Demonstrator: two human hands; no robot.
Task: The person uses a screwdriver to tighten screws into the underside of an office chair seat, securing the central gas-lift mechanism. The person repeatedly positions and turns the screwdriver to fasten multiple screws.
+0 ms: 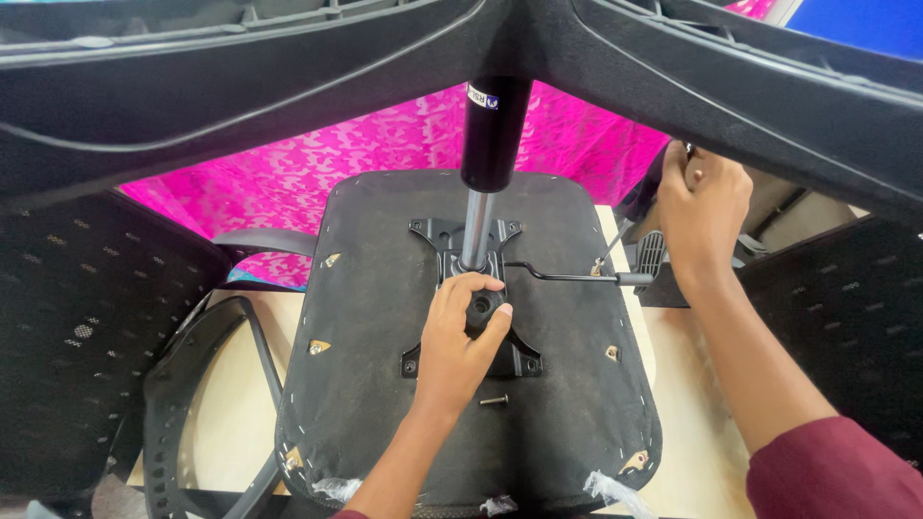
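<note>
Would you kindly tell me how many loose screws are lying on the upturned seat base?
1: a loose screw lies on the seat base just right of the left hand. Others may be hidden under it.

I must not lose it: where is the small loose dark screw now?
In the head view, the small loose dark screw lies on the upturned black seat underside, just right of the left hand's wrist, below the black metal mounting plate.

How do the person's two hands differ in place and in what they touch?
The left hand rests low on the black metal mechanism plate at the middle of the upturned black seat pan, fingers around a black knob. The right hand is raised beyond the seat's right edge, closed on a dark tool handle. The left is spread; the right is curled tight. Both are bare.
</note>
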